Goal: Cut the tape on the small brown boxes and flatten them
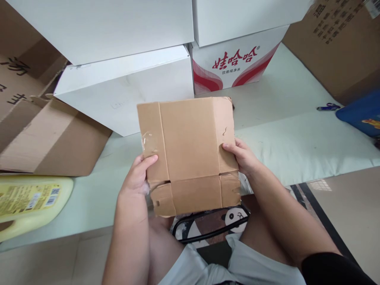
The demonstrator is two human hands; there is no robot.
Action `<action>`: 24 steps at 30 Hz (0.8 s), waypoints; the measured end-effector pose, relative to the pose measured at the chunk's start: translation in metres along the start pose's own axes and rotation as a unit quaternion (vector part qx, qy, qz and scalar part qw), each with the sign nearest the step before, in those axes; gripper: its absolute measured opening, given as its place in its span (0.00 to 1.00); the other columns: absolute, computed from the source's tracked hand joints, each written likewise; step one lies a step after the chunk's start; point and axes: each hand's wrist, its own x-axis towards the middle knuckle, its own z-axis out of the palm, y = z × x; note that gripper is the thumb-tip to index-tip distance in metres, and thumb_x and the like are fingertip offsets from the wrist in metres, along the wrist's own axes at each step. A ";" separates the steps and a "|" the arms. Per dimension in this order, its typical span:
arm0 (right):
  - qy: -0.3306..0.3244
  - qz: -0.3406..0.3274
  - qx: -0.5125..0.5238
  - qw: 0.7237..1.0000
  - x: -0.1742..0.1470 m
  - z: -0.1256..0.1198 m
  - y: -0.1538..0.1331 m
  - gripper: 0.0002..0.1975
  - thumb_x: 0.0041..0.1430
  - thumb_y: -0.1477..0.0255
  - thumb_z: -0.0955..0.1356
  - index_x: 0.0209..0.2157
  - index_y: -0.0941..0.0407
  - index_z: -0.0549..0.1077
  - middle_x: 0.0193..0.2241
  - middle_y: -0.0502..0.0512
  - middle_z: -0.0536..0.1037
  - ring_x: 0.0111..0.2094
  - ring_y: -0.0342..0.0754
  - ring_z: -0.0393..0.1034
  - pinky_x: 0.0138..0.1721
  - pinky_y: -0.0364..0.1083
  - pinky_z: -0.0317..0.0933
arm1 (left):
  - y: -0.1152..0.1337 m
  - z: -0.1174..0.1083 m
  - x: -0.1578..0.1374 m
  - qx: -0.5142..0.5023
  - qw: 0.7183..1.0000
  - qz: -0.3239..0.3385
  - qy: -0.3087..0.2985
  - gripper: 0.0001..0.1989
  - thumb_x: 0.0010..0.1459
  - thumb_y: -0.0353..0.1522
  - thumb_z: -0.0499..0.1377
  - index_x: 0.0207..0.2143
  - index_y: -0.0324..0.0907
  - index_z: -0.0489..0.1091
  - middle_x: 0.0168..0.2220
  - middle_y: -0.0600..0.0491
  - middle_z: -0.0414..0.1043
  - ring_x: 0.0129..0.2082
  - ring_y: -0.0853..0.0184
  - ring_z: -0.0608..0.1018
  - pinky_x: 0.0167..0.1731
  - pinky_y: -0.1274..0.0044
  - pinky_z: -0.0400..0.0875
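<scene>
Between my two hands is a flattened brown cardboard box (190, 138), creased along its fold lines and torn at the lower flaps. My left hand (139, 172) grips its left edge, thumb on top and fingers hidden behind. At the right edge my right hand (242, 156) holds it the same way, the thumb pressed on the face. A bit of clear tape (147, 140) clings to the left flap. The cardboard is held above my lap, tilted toward me.
White boxes (127, 91) are stacked behind, one a printed carton (237, 65). To the left are an open cardboard box (59, 134) and a yellow jug (35, 202). Small blue scissors (328, 107) lie beside a blue container (360, 113) on the pale green tabletop (285, 138). A panda-patterned item (208, 227) is below.
</scene>
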 end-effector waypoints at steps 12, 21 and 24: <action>-0.018 0.003 -0.005 1.000 -0.002 0.000 -0.001 0.24 0.42 0.54 0.80 0.38 0.53 0.79 0.36 0.56 0.85 0.35 0.54 0.81 0.40 0.52 0.74 | -0.001 0.010 -0.001 0.011 0.997 -0.009 0.072 0.11 0.44 0.30 0.73 0.31 0.40 0.76 0.26 0.51 0.82 0.31 0.56 0.86 0.33 0.70 0.85; -0.037 -0.004 -0.002 0.999 -0.003 0.003 -0.003 0.24 0.42 0.52 0.80 0.35 0.53 0.79 0.35 0.56 0.85 0.34 0.53 0.81 0.39 0.52 0.74 | 0.000 0.016 -0.002 -0.028 0.998 0.013 0.064 0.09 0.46 0.29 0.72 0.31 0.36 0.79 0.26 0.50 0.83 0.30 0.56 0.87 0.35 0.71 0.85; -0.037 -0.010 -0.006 0.999 -0.004 0.002 -0.002 0.25 0.42 0.52 0.80 0.36 0.54 0.79 0.35 0.56 0.85 0.34 0.53 0.81 0.39 0.51 0.74 | 0.000 0.016 -0.002 -0.038 0.998 0.010 0.047 0.11 0.45 0.30 0.73 0.31 0.36 0.79 0.27 0.48 0.83 0.35 0.52 0.87 0.41 0.68 0.85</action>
